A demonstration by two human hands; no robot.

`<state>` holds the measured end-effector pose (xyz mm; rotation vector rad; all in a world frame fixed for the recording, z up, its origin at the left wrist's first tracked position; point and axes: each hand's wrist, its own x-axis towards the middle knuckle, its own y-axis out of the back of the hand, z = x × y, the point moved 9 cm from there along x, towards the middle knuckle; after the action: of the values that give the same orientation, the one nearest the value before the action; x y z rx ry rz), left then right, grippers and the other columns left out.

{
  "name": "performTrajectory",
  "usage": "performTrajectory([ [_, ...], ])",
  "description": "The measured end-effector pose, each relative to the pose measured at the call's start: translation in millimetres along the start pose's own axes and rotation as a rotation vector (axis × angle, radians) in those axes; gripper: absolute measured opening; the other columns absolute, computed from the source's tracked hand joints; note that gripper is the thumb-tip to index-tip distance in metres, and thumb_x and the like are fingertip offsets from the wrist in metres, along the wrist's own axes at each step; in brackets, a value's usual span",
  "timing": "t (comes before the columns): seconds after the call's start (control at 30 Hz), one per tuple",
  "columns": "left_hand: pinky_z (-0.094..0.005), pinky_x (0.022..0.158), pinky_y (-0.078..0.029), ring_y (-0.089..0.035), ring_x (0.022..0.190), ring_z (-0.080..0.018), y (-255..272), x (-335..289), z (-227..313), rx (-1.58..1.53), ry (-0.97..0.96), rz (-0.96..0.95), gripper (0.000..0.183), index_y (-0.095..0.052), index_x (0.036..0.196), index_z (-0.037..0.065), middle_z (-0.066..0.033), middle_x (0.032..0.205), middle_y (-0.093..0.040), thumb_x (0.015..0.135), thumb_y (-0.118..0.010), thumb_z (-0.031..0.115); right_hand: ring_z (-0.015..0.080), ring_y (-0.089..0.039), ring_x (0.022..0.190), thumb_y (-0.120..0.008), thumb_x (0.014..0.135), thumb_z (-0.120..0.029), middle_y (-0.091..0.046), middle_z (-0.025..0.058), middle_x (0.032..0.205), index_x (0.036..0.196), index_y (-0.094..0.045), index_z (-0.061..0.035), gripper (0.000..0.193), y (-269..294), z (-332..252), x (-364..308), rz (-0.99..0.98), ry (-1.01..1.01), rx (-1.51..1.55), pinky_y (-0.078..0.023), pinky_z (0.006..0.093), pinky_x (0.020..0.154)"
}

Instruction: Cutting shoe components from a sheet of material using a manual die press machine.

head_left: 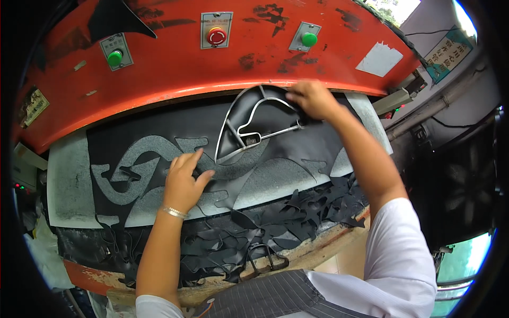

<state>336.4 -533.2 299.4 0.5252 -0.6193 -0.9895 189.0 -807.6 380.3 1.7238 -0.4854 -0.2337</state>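
Note:
My right hand [316,100] grips the upper right end of a curved metal cutting die [236,133], its fingers closed round the rim. The die, a hooked outline with cross braces, is over a black sheet of material [169,119]. My left hand [184,183] is spread with thumb and fingers apart, just left of the die's lower tip. Nothing shows in it. Curved openings cut through the sheet around this hand reveal the pale, speckled cutting board [69,180] beneath.
Beyond the board runs the orange-red press beam [169,63], with a red stop button [217,36] between two green buttons [309,39]. Black offcuts [281,222] are heaped along the board's near edge. At the right stands a dark fan [466,180].

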Motion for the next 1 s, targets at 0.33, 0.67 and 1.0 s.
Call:
performTrajectory([
  [0.33, -0.0357, 0.078, -0.046, -0.058, 0.084, -0.0264, -46.3, 21.9, -38.7, 0.017, 0.08, 0.035, 0.035, -0.071, 0.101, 0.001, -0.0095, 0.085, -0.063, 0.068, -0.08, 0.012, 0.0361, -0.063, 0.093, -0.064, 0.085, -0.025, -0.068, 0.0153, 0.094, 0.094, -0.071, -0.0066, 0.022, -99.4, 57.4, -37.1, 0.024, -0.282, 0.181, -0.049, 0.0438, 0.082],
  [0.67, -0.0313, 0.065, -0.046, -0.059, 0.072, -0.0216, -40.4, 26.8, -39.8, 0.029, 0.121, 0.084, 0.018, -0.073, 0.09, 0.0, -0.0087, 0.077, -0.062, 0.073, -0.076, 0.003, 0.0352, -0.049, 0.126, -0.072, 0.08, -0.039, -0.054, 0.0204, 0.134, 0.133, -0.052, -0.0061, 0.065, -81.9, 55.9, -121.8, -0.003, -0.184, 0.397, -0.033, 0.0442, 0.108],
  [1.0, -0.0286, 0.066, -0.046, -0.06, 0.072, -0.0187, -44.7, 20.6, -51.8, -0.029, 0.178, 0.083, 0.018, -0.072, 0.087, -0.001, -0.0091, 0.078, -0.064, 0.069, -0.076, -0.003, 0.0278, -0.059, 0.114, -0.077, 0.074, -0.028, -0.062, 0.0138, 0.123, 0.124, -0.06, -0.0059, 0.057, -87.3, 53.0, -148.5, 0.087, -0.049, 0.328, -0.037, 0.0432, 0.105],
])
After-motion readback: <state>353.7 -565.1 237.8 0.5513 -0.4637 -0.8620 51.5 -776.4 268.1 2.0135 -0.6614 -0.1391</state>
